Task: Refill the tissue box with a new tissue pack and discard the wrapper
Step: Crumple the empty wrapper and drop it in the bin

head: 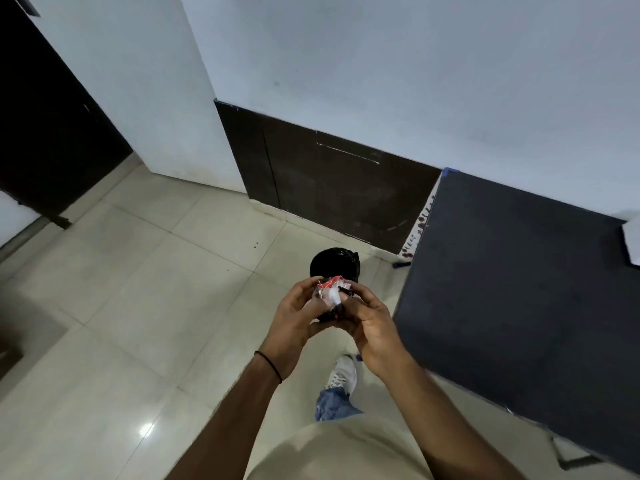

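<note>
Head view, looking down at a tiled floor (145, 306).

- Left hand (294, 320): fingers curled closed around the crumpled wrapper (330, 289) from the left side; thin black band (268, 365) on the wrist.
- Right hand (372, 327): fingers curled closed against the same wrapper from the right side.
- Wrapper: red, white and black, bunched into a tight wad, pinched between both hands at chest front, held in the air.
- Bin (334, 263): round, lined with a black bag, standing on the floor just beyond the hands, partly hidden by the wrapper.
- Table (519, 289): dark top, at the right, near the bin.
- White shoe (344, 374) and jeans cuff on the floor below the hands.
</note>
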